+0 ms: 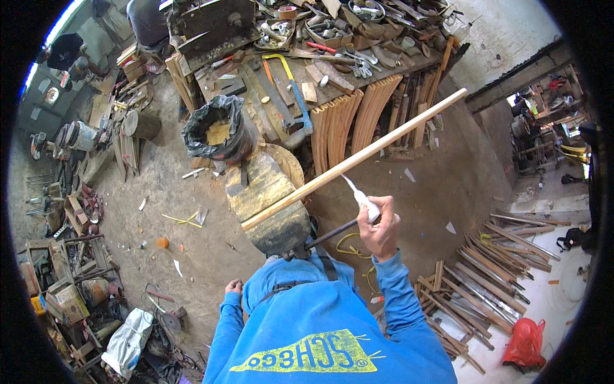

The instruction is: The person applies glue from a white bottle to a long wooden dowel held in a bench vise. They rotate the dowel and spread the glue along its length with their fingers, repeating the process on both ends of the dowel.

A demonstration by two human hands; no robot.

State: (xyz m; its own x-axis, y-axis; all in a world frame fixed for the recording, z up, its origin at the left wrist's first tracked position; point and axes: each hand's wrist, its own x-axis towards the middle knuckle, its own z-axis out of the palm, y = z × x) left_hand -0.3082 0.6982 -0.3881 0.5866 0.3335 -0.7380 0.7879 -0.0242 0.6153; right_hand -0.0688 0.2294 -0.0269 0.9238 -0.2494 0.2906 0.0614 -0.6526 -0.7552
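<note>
White squeeze bottle [367, 206] sat just past 3 o'clock of centre, its narrow nozzle aimed toward 11 o'clock. The right hand [382, 230] had its grip clamped on the bottle, thumb and fingers covering its lower part. The nozzle tip ended near a long wooden strip [355, 160]; whether they touched could not be told. That strip lay slantwise across a stump-like block [281, 227], its far end pointing to 2 o'clock. A dark rod [332, 235] ran up to the same hand, where its end was hidden, so I could not tell whether the grip held it too. At 7 o'clock, the left hand [234, 286] showed beyond a blue sleeve [228, 323], too small to tell whether its grip was apart or together.
</note>
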